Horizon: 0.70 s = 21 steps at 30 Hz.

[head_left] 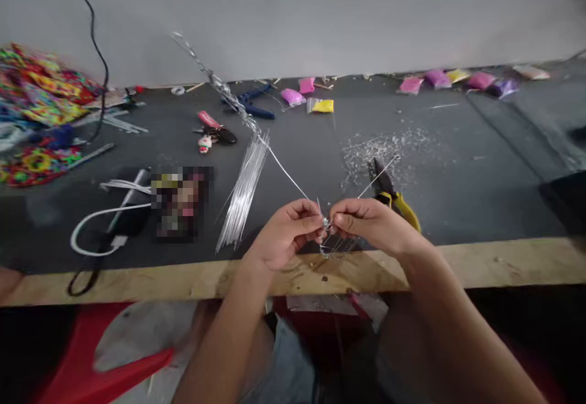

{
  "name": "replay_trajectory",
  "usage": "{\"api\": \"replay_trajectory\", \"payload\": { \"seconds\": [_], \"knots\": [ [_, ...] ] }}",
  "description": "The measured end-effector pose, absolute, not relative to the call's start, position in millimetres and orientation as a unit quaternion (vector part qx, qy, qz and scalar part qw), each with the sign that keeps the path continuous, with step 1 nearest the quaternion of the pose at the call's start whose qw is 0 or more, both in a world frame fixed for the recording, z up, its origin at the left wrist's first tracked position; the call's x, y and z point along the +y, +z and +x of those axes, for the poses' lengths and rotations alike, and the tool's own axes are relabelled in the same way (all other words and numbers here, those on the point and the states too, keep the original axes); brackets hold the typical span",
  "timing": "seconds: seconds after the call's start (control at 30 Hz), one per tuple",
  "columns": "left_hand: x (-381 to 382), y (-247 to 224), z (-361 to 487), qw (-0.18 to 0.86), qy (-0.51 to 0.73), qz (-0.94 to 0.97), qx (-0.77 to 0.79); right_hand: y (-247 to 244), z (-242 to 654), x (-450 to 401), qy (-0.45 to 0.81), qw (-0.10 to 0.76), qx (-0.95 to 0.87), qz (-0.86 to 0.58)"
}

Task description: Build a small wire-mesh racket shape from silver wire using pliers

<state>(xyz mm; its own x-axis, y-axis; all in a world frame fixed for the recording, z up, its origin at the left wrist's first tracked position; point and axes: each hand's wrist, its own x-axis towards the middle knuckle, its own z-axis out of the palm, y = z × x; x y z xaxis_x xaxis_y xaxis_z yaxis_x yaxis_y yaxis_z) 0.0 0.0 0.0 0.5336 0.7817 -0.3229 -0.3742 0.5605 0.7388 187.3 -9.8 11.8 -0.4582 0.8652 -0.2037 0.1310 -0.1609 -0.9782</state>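
Observation:
Between my fingertips is a knot of silvery wire (326,224), from which thin strands hang over the table's front edge. My left hand (293,230) pinches it from the left, thumb against fingers. From the other side my right hand (361,218) pinches the same wire; one strand sticks up and right past its knuckles. A longer twisted wire stem (233,100) runs from near my left fingers up to the far left, toward the wall. Yellow-handled pliers (403,209) lie just beyond my right hand. Left of my hands rests a bundle of straight wires (242,193).
Wire clippings (389,151) are scattered behind the pliers. Blue pliers (256,106), keys (217,132) and small coloured packets (437,79) lie toward the wall. At left are a white cable (91,212) and a colourful pile (41,93). Pale wood (503,263) edges the table.

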Motion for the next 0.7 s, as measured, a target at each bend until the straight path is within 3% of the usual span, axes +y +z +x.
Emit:
{"api": "replay_trajectory", "payload": {
  "seconds": [0.37, 0.7],
  "knots": [
    [-0.4, -13.2, 10.0, 0.686, 0.465, 0.363, 0.427, 3.1, 178.7, -4.5, 0.545, 0.334, -0.583, -0.501],
    [-5.8, -12.7, 18.2, 0.684, 0.504, 0.310, 0.427, -1.2, 172.4, -2.7, 0.463, 0.342, -0.600, -0.555]
  ]
}}
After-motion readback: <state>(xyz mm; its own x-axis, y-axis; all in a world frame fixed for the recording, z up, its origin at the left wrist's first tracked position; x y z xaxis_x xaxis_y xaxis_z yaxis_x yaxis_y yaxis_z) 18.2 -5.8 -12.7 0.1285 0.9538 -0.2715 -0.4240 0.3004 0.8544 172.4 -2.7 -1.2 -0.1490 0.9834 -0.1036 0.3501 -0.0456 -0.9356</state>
